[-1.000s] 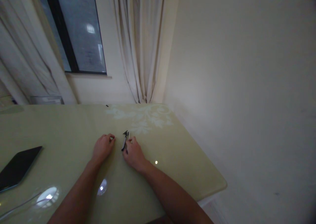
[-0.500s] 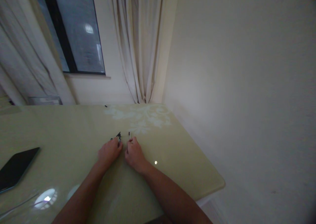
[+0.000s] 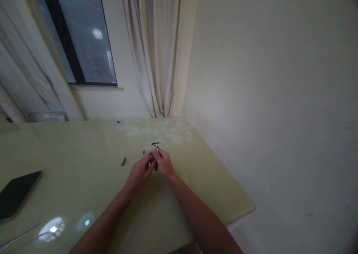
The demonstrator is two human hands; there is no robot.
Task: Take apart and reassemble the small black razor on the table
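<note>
Above the table, my left hand [image 3: 140, 174] and my right hand [image 3: 164, 164] meet with their fingertips together. Between them is a small dark and silvery piece with a thin black T-shaped top [image 3: 155, 144]; its exact kind is too small to make out. My right hand pinches it, and a dark end shows below the fingers. The left fingers are bent against the same piece, partly hiding it. Just beyond my left hand stands or lies a small dark-and-white piece [image 3: 144, 152]. Left of that hand, a short dark stick [image 3: 123, 161] rests on the table.
The pale glossy table [image 3: 84, 146] ends at the wall on the right. A black tablet-like slab [image 3: 18, 194] lies at the left, with a thin cable [image 3: 21, 234] nearer me. One tiny black piece [image 3: 118, 121] is at the far edge, before the curtain [image 3: 159, 52].
My hands were apart and have come together, the left moving right. The dark piece that was in my left hand is now between both hands. The short dark stick has come into sight.
</note>
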